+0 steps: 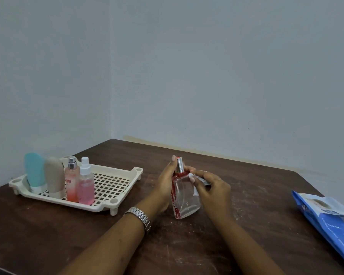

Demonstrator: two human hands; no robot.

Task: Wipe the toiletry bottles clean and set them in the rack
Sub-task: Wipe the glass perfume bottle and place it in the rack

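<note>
Currently, the left hand grips a clear glass perfume bottle round its side, well right of the rack. The right hand pinches a white wipe against the bottle's shoulder. Likely heavy, slick and breakable (glass), so hold its flat sides firmly.

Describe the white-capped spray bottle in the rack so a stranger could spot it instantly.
On the left of the dark wooden table sits a cream grid rack holding four upright containers in a row. Take the rightmost bottle. It alone has a white spray top over clear pink liquid; its neighbour has a silver nozzle and red lettering.
</note>
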